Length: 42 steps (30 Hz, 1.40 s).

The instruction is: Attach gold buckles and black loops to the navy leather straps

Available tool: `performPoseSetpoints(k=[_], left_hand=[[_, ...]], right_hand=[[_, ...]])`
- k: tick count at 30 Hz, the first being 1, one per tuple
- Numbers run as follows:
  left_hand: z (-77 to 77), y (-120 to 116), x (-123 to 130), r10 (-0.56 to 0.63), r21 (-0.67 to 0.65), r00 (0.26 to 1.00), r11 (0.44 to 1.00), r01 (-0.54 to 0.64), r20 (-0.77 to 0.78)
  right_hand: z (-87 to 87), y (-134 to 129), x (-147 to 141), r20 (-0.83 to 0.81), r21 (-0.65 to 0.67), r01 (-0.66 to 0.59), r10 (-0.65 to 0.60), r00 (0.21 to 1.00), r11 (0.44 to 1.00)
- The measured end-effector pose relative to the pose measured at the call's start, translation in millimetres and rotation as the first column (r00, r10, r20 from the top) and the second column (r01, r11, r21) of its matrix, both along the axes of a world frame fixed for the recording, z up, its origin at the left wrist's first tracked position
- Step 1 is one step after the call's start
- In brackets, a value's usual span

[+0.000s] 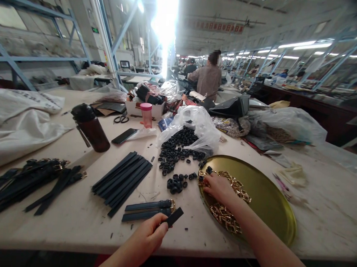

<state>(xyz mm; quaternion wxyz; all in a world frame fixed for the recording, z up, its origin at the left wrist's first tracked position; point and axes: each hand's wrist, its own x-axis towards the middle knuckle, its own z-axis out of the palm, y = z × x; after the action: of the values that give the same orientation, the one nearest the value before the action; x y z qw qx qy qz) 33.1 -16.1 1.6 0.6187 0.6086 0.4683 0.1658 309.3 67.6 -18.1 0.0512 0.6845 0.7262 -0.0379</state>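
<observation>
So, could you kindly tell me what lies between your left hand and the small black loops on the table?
In the head view, two dark straps with gold buckles lie there, between the left hand and the small black loops.

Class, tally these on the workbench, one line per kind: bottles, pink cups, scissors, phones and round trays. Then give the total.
Dark bottle: 1
Pink cup: 1
Scissors: 1
Phone: 1
Round brass tray: 1
Total: 5
</observation>
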Motion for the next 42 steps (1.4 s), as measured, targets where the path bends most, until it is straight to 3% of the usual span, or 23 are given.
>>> performPoseSetpoints(k=[9,13,20,26,28,30,32,34,37,42], left_hand=[[6.8,-3.7,2.3,-0.009,0.030,0.999,1.000,0.010,-0.053],[4.6,-3.8,1.4,-0.016,0.068,0.999,0.997,0.019,-0.049],[3.2,-6.0,0.7,-0.007,0.092,0.999,0.996,0.012,-0.053],[6.5,-2.3,3.0,0.040,0.063,0.999,0.997,-0.039,-0.010],[11.0,3.2,7.0,0.099,0.106,0.995,0.989,-0.099,0.009],[16.0,9.1,12.0,0.151,0.153,0.988,0.976,-0.153,0.024],[19.9,13.4,16.0,0.187,0.194,0.981,0.962,-0.192,0.041],[21.6,14.8,17.2,0.205,0.240,0.978,0.948,-0.209,0.043],[20.3,12.9,14.1,0.230,0.285,0.973,0.932,-0.225,0.017],[12.7,11.7,7.1,0.250,0.271,0.968,0.933,-0.237,-0.014]], right_hand=[[7.5,-13.2,2.8,0.059,0.026,0.044,-0.045,0.997,0.999],[5.8,-10.4,-1.9,0.023,0.038,-0.001,0.000,1.000,0.999],[3.0,0.3,4.8,-0.128,0.021,-0.009,0.011,0.992,1.000],[10.7,-20.6,-15.2,-0.361,0.096,-0.031,0.064,0.930,0.995],[13.9,-33.7,-34.1,-0.574,0.079,-0.004,0.049,0.818,0.997],[16.3,-47.2,-57.5,-0.867,-0.019,0.022,-0.027,0.497,1.000],[17.0,-59.0,-81.1,-0.980,-0.112,-0.012,-0.108,0.168,0.994],[15.8,-67.7,-100.1,-0.989,-0.144,-0.032,-0.144,0.015,0.989],[12.6,-75.6,-114.6,-0.988,-0.152,-0.044,-0.150,0.029,0.987],[11.2,-84.4,-112.8,-0.987,-0.152,-0.235,-0.136,0.082,0.960]])
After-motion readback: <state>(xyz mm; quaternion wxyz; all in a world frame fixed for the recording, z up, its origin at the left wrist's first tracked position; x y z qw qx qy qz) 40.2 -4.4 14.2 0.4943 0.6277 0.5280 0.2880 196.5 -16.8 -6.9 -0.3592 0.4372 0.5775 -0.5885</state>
